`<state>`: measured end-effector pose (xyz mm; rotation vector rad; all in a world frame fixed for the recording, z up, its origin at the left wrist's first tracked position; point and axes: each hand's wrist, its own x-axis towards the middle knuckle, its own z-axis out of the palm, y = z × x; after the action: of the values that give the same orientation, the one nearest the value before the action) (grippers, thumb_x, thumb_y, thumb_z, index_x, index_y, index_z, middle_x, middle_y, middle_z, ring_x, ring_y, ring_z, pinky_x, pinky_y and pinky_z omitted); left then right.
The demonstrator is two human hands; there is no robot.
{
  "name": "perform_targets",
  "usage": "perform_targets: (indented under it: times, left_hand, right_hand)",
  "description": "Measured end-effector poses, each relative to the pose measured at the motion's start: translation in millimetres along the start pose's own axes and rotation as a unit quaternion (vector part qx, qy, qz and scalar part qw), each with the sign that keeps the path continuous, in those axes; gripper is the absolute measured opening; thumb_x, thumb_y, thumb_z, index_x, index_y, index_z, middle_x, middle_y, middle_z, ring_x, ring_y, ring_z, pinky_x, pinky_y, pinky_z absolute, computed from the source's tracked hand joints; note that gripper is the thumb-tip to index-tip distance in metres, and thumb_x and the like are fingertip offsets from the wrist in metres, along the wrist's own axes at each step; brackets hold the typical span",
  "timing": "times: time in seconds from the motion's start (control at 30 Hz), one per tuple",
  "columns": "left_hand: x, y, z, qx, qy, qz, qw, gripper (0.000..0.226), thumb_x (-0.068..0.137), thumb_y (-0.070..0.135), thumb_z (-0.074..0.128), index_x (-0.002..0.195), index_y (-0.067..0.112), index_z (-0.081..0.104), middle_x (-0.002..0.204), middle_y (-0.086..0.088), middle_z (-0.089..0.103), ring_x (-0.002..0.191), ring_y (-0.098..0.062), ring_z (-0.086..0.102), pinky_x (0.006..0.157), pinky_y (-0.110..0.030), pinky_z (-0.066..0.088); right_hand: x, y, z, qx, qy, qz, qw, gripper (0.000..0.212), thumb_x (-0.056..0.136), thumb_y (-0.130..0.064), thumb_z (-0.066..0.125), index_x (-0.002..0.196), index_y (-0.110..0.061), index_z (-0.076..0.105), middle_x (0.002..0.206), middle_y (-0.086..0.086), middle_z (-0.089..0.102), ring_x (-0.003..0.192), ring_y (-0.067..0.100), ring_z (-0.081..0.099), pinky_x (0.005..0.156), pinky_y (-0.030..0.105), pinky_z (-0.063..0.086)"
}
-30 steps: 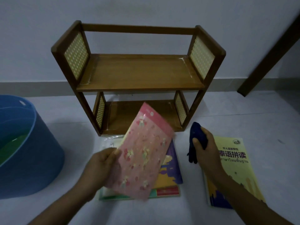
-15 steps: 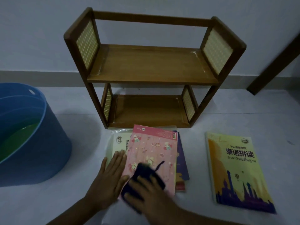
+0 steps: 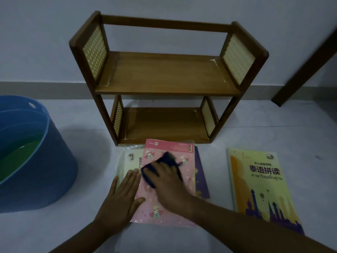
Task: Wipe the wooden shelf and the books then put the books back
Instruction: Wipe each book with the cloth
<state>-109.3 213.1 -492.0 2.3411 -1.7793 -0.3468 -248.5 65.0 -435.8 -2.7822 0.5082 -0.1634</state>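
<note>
head view:
left hand (image 3: 121,199): mine, flat, fingers straight and together, thumb out. Presses the left edge of the pink book (image 3: 169,181) and overlaps the cream book (image 3: 130,161) under it.
right hand (image 3: 168,187): mine, palm down on the pink cover, fingers bent over the dark blue cloth (image 3: 165,166), holding it against the cover. Hand and cloth are motion-blurred.
pink book: thin, glossy, cartoon print, top of a stack on the floor. Far edge sits just in front of the shelf's bottom board. Near edge is close to my forearms.
stack: cream book pokes out left, purple book (image 3: 201,178) pokes out right, clear plastic wrap shows at the far-left corner.
yellow book (image 3: 260,187): flat on the floor right of the stack, apart from it, glossy cover with skyline art and printed title.
wooden shelf (image 3: 167,77): two tiers, dark brown frame, smooth boards, woven cane-look side panels, rail across the top back. Both boards bare. Back against the wall.
blue bucket (image 3: 40,167): round, plastic, left of the stack and well apart, greenish inside.
open room: bare pale floor strip between bucket and stack, narrower strip between stack and yellow book, more floor right of the shelf.
dark wooden post (image 3: 306,70): leans across the upper right, well apart from the shelf.
</note>
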Motion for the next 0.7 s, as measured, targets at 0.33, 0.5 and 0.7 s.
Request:
perform_targets:
  times: [0.33,0.5,0.7]
  left_hand:
    - [-1,0,2,-0.011,0.022,0.005,1.0,0.066,0.098,0.059,0.016,0.15,0.031,-0.014,0.16,0.006,0.0,0.145,-0.004,-0.014,0.116,-0.028,-0.013]
    - [-1,0,1,0.011,0.015,0.014,1.0,0.065,0.099,0.055,0.016,0.152,0.024,-0.006,0.16,0.002,0.006,0.147,-0.008,-0.008,0.117,-0.03,-0.009]
    - [0,1,-2,0.019,0.003,-0.002,1.0,0.066,0.099,0.055,0.02,0.153,0.022,0.0,0.16,0.002,0.009,0.147,-0.007,-0.009,0.117,-0.028,-0.014]
  right_hand:
    - [-31,65,-3,-0.027,0.0,0.097,0.995,0.071,0.074,-0.011,0.073,0.138,-0.024,0.043,0.142,0.01,0.048,0.126,0.033,0.049,0.098,0.054,0.045]
    - [-92,6,18,-0.061,-0.054,-0.138,0.987,0.042,0.091,-0.033,0.041,0.133,-0.037,0.044,0.138,-0.004,0.054,0.124,0.02,0.054,0.096,0.043,0.047]
    - [-123,71,12,-0.11,0.057,-0.037,0.992,0.049,0.104,-0.023,0.019,0.15,-0.036,0.011,0.139,0.002,0.043,0.123,0.024,0.046,0.09,0.047,0.052]
